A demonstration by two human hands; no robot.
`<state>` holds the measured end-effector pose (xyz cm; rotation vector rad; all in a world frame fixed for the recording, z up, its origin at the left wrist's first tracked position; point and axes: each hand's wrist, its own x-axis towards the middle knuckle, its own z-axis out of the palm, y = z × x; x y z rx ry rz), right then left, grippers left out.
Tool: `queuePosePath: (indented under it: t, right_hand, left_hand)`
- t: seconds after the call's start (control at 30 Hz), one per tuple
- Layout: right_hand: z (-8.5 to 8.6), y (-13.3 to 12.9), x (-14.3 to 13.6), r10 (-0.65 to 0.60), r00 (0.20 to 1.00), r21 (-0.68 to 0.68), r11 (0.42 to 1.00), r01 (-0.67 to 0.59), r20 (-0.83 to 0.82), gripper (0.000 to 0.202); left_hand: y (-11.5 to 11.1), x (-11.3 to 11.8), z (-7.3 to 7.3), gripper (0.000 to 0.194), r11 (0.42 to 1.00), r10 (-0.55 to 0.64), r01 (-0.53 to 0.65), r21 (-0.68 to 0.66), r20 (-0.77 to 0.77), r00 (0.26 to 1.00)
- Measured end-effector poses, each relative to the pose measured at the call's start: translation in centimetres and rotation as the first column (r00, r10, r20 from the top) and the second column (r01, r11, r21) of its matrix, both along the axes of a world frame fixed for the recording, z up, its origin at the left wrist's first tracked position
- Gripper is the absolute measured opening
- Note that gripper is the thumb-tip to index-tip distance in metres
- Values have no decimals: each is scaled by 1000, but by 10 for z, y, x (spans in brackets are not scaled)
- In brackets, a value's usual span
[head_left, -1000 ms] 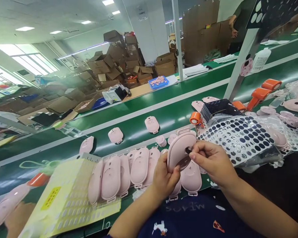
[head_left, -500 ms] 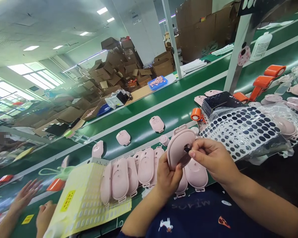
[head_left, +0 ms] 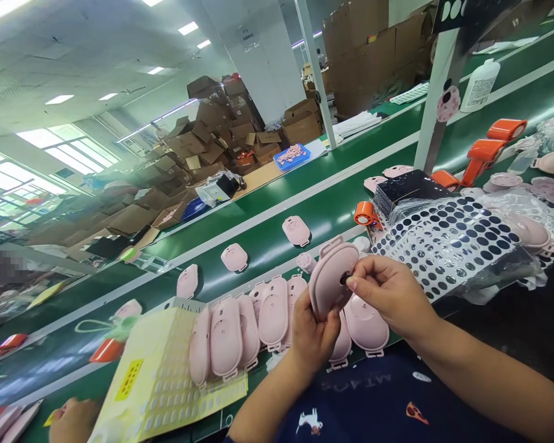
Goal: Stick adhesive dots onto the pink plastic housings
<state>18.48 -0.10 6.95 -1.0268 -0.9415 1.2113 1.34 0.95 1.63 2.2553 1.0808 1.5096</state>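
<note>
Shell (head_left: 327, 283) leaning right, long axis near upright.
Left hand (head_left: 311, 335) wraps its lower end; right hand (head_left: 388, 295) pinches a black dot (head_left: 344, 279) at its right-facing side.

- shiny green belt (head_left: 264, 245), some pink rounded plastic shells (head_left: 296, 231) spaced along it
- green tabletop (head_left: 257, 375) up front, row of pink oval plastic shells (head_left: 273, 312), left end on a yellow sticker sheet (head_left: 143, 338)
- far green strip (head_left: 373, 139) has a white plastic bottle (head_left: 480, 87)
</note>
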Motion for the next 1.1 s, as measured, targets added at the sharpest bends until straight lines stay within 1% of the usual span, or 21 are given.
queuePosePath:
  t: [0.17,0.23,0.3,0.33,0.37,0.43,0.47,0.53,0.57,0.63,0.7,0.77,0.8,0.83,0.87,0.9,0.93,1.0,1.03,1.07,1.1]
  right_hand:
    - [-9,0,-4,-41,997,51,998,38,62,29]
    - [-12,1,-1,-136,985,96,987,126,103,26]
    - [-13,2,3,-202,969,157,971,179,144,36]
    - [-13,4,5,-167,975,175,974,140,149,44]
    - [-12,6,6,-81,987,177,983,55,140,50]
    - [-9,13,4,127,988,151,979,-139,85,51]
    - [-9,17,0,187,981,135,972,-193,53,48]
    - [-8,27,-10,224,974,102,969,-225,19,46]
    - [-8,32,-16,236,972,84,968,-237,21,48]
    - [-6,41,-23,252,966,56,965,-256,66,57]
    - [-4,46,-20,173,968,67,980,-188,182,67]
    - [-3,48,-8,8,944,141,988,-58,331,67]
    - [-4,47,-1,-56,916,192,981,-24,398,61]
    - [-6,46,4,-83,882,230,973,-29,463,53]
    - [-11,46,7,-74,837,246,967,-74,542,42]
    - [-18,46,8,-39,762,232,962,-147,646,33]
    - [-26,47,4,6,628,179,956,-231,778,26]
    - [-46,54,-12,77,219,-1,946,-325,973,22]
    - [-56,60,-23,90,15,-81,943,-324,996,23]
    - [-66,68,-34,91,-116,-123,944,-307,989,25]
    - [-75,77,-44,86,-182,-137,947,-289,980,28]
  left_hand:
    - [-1,2,3,30,995,-80,78,-61,-31,996]
    - [0,-2,2,31,993,-103,101,-53,-28,994]
    - [1,-7,0,39,993,-116,115,-25,-33,993]
    - [2,-10,-2,44,991,-129,129,-24,-33,991]
    - [3,-13,-2,48,988,-153,152,-39,-27,988]
    - [6,-17,-3,53,971,-216,217,-99,19,976]
    - [8,-18,-2,56,960,-241,245,-135,49,969]
    - [14,-22,0,64,942,-245,262,-211,107,964]
    - [17,-25,2,67,934,-225,254,-252,139,964]
    - [23,-37,4,63,917,-129,212,-339,252,959]
    - [27,-58,6,56,905,36,149,-399,421,906]
    - [27,-87,7,53,905,211,70,-419,587,781]
    - [25,-103,7,52,909,284,20,-417,653,703]
    - [22,-118,6,50,909,341,-29,-416,700,627]
    - [18,-132,5,47,906,385,-79,-415,734,560]
    - [14,-144,3,43,899,421,-121,-421,753,505]
    - [9,-154,1,39,888,452,-153,-433,762,463]
    - [1,-163,-7,35,859,506,-168,-483,757,414]
    - [-2,-162,-11,35,846,527,-156,-510,751,398]
    - [-5,-158,-16,37,835,539,-132,-534,747,388]
    - [-6,-152,-21,39,824,548,-92,-559,743,385]
